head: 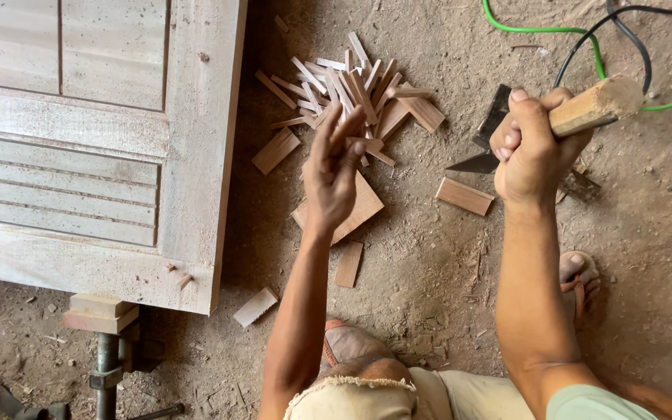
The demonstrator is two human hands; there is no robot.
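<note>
My left hand (pixel 334 167) reaches over a pile of small wooden wedges and offcuts (pixel 351 89) on the dirt floor, its fingers pinching one thin wooden sliver (pixel 365 145). My right hand (pixel 530 148) is closed around the wooden handle (pixel 596 106) of a hatchet, whose dark metal blade (pixel 485 140) points left and down toward the ground. A flat square wood piece (pixel 363 204) lies under my left hand.
A pale wooden door panel (pixel 103 148) rests at the left on a clamp stand (pixel 104 334). Green and black cables (pixel 585 39) cross the top right. Loose wood blocks (pixel 464 195) lie on the dirt. My sandalled foot (pixel 579 280) is at the right.
</note>
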